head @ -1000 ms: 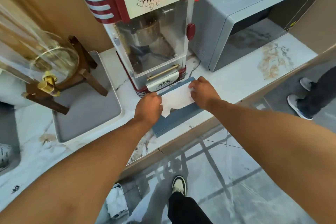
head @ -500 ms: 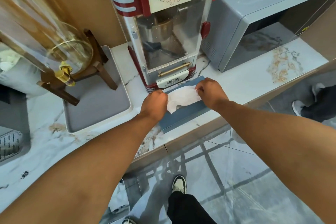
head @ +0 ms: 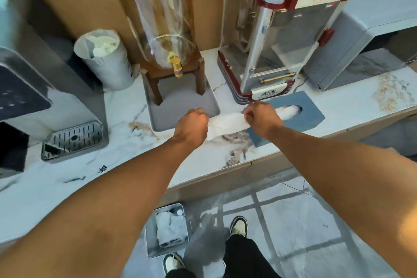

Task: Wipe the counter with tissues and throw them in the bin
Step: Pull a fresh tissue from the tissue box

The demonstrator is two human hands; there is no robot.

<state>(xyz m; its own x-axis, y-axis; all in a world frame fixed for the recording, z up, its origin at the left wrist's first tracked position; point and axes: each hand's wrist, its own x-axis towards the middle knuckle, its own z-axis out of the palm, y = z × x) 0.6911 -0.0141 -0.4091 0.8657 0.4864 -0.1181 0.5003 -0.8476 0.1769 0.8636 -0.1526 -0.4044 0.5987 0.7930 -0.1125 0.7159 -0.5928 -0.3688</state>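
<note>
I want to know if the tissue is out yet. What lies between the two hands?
In the head view, a white tissue stretches between the left hand and the right hand, each gripping one end, above the marble counter beside the blue tissue box.

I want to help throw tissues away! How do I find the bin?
Find the white marble counter and look down at the floor just below its front edge. There, beside the person's shoe, stands a small square grey bin. It already has crumpled white tissues inside, unlike the round bagged container up on the counter.
</note>
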